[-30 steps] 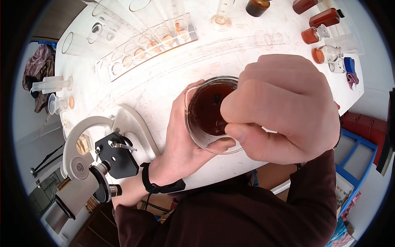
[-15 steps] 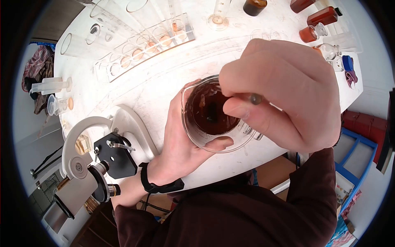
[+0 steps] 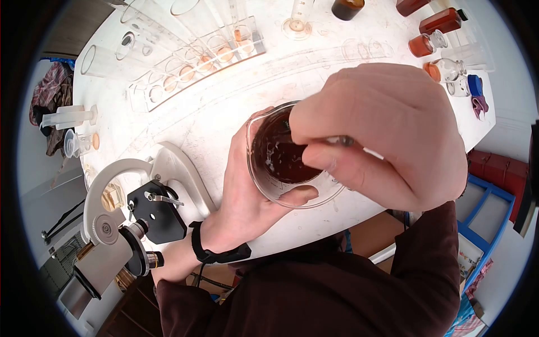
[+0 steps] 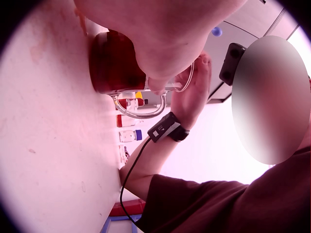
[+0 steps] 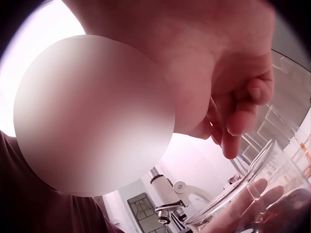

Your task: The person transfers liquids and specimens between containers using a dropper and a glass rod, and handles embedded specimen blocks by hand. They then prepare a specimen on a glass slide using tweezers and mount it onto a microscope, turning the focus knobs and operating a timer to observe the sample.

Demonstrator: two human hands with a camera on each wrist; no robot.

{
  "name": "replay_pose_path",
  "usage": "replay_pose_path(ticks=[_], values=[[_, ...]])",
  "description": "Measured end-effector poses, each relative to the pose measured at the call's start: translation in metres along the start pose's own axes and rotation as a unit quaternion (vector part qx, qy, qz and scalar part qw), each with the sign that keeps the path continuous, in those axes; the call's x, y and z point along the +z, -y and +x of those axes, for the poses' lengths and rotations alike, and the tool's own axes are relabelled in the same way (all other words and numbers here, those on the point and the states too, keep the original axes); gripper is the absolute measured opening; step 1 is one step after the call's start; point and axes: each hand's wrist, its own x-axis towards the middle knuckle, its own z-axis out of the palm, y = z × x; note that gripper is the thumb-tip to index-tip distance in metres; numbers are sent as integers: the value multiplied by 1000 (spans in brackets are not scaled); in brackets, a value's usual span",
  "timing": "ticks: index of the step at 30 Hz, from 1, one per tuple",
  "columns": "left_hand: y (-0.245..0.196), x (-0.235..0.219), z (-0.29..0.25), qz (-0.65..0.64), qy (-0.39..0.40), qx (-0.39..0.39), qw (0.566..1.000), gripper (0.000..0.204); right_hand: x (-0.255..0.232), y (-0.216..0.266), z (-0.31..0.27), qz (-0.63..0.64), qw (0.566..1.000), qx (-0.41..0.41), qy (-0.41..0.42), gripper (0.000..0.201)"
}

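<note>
Holding a handled glass beaker by its wall with the left hand, fingers and thumb wrapped round it, base on the white tabletop. Pinching a slim rod, mostly hidden, between thumb and curled index finger of the right hand, over the mouth. From the head view, with right part of mouth and dark red liquid blocked by that hand; in the left wrist view, with much of the wall behind the left hand. Note microscope just beside the left forearm, limiting room there. Note test-tube rack beyond the beaker, apart from both hands, near measuring cylinder and dark bottle. Note red-filled bottle and blue-capped bottle at far right, past the right hand.
</note>
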Motion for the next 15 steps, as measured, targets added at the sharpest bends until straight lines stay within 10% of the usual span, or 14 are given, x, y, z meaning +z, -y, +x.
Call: replay_pose_path(ticks=[15], values=[[0,-1,4,-5,-14,53,999,110,-18,-2,4,65,997,7,40,15]])
